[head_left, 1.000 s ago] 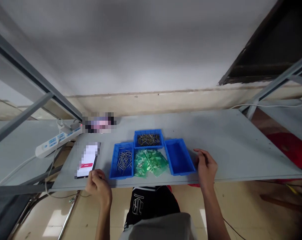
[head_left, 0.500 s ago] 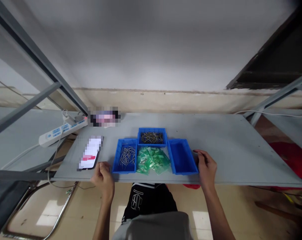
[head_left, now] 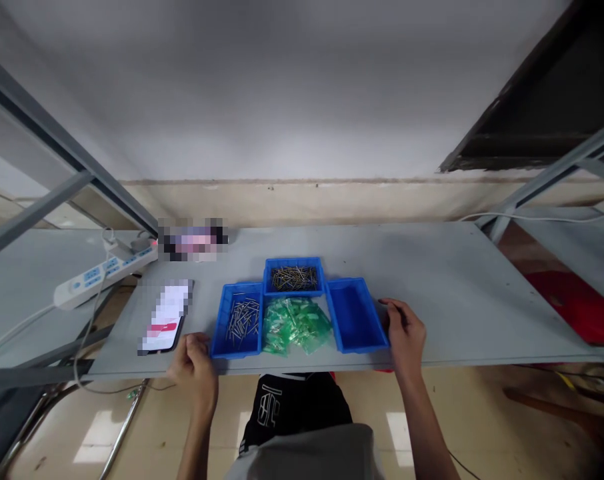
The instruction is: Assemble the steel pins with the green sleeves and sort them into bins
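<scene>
Three blue trays sit near the front of a grey table (head_left: 457,287). The left tray (head_left: 223,331) holds several metal pins, the back tray (head_left: 294,279) holds darker pins, and the right tray (head_left: 355,315) holds nothing. A heap of small green plastic bags (head_left: 295,325) lies between them. My left hand (head_left: 195,368) rests at the table's front edge beside the left tray, fingers curled, nothing visible in it. My right hand (head_left: 406,335) lies on the table touching the right tray's right side, fingers loosely spread.
A phone (head_left: 163,325) with a lit screen lies left of the trays. A white power strip (head_left: 99,273) with cables sits at the far left. Grey metal frame bars (head_left: 62,147) rise at both sides. A red object (head_left: 577,303) lies under the right shelf.
The view has shifted slightly; both hands stay beside the trays. My left hand has slid a little lower along the table edge.
</scene>
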Tool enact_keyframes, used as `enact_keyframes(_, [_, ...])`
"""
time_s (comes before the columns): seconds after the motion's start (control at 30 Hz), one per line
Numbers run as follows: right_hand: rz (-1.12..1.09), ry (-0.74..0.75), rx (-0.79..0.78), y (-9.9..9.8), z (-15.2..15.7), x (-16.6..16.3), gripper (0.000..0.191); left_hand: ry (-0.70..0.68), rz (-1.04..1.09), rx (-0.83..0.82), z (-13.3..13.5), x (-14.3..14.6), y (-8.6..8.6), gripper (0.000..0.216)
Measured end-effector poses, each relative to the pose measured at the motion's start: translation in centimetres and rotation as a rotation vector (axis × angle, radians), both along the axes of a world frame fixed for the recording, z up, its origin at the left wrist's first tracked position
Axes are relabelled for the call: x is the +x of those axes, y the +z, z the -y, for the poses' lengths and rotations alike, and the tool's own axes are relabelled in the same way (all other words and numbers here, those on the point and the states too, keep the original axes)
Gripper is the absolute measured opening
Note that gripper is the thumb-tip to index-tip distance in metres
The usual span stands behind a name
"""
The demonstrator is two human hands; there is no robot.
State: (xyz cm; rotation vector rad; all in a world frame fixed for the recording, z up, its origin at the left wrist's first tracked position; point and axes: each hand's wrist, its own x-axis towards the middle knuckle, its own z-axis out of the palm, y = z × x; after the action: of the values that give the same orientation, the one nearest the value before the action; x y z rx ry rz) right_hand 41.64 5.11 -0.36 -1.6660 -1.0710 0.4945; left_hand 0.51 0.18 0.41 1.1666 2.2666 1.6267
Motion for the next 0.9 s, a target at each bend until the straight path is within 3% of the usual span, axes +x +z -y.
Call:
enact_keyframes(0.27, [-0.028,0.031,-0.036,0.0,-0.2,0.2,0.038,0.065,0.023,0.039,-0.2,0.5,0.0,0.038])
enact_keyframes(0.53, [-0.064,-0.009,-0.018,0.0,-0.2,0.0,0.037,0.02,0.02,0.055,-0.2,0.3,-0.1,0.038])
enact_keyframes(0.7, [-0.061,-0.029,0.005,0.1,0.0,-0.4,0.036,0.007,0.02,0.051,0.1,-0.2,-1.0,0.042])
enact_keyframes(0.9, [-0.035,-0.019,0.025,-0.2,0.1,-0.3,0.037,0.007,0.04,0.028,0.2,-1.0,-2.4,0.03])
